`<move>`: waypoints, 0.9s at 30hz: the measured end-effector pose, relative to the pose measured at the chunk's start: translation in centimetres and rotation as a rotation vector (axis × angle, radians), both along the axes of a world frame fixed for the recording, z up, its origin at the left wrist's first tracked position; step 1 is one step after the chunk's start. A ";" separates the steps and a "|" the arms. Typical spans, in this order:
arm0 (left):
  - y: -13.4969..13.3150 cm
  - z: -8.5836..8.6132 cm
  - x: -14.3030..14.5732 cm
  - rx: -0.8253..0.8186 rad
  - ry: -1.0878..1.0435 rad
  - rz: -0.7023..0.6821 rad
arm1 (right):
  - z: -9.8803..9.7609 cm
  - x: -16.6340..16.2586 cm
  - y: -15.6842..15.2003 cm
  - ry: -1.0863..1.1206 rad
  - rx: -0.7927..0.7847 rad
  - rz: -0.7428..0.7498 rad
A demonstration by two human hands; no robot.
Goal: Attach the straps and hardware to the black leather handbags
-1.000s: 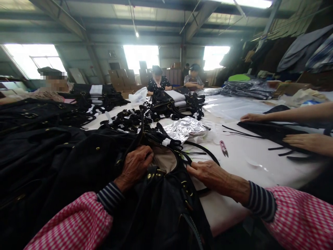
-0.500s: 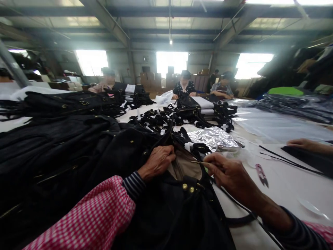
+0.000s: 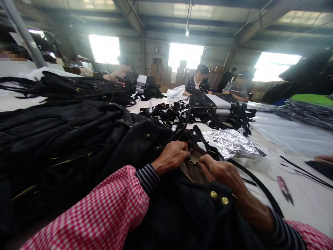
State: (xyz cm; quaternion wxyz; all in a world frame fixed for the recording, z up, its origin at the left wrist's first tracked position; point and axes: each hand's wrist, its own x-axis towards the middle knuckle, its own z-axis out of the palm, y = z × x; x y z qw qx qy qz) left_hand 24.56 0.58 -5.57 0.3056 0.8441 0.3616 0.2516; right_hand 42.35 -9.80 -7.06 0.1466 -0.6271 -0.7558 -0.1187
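Observation:
A black bag (image 3: 166,211) with gold studs lies open in front of me, its brownish lining (image 3: 197,172) showing. My left hand (image 3: 172,157) is closed on the upper left edge of the opening. Across from it, my right hand (image 3: 225,175) reaches over the right edge with its fingers pinched together. A small gold zipper pull (image 3: 191,162) sticks out sideways at those fingertips, apparently held between them. Below it a gold zipper (image 3: 187,175) runs along the lining. The far fingers of both hands are hidden.
More black bags (image 3: 59,125) are heaped at left. Several wrapped straps (image 3: 169,113), a bag stack (image 3: 218,104) and a shiny plastic bag (image 3: 231,142) lie beyond. Pink thread snips (image 3: 284,189) rest at right, near a co-worker's hand (image 3: 324,159). Other people sit across the table.
My right hand has moved left and inward over the bag's opening, closer to my left hand. The left hand keeps its grip. The view has tilted and swung left.

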 end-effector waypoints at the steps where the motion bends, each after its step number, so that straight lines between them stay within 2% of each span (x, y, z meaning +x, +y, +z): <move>1: -0.1 0.0 0.0 0.000 -0.005 -0.002 | 0.0 -0.1 0.1 -0.016 -0.015 -0.012; 7: -0.4 0.1 -0.1 -0.001 -0.015 -0.025 | -0.1 -0.9 1.2 -0.097 -0.072 -0.107; 12: -0.6 0.2 -0.6 0.019 0.044 -0.192 | 0.8 -1.3 1.8 -0.109 -0.299 -0.167; 14: -0.7 -0.2 -0.6 0.087 0.091 -0.219 | 1.0 -1.2 1.8 -0.090 -0.338 -0.172; 22: -1.2 -2.2 0.6 0.531 0.353 -0.100 | 0.7 -1.5 1.6 -0.004 -0.353 -0.227; 27: -0.3 -2.1 1.6 0.555 0.433 -0.159 | 0.4 -1.5 1.6 0.001 -0.401 -0.278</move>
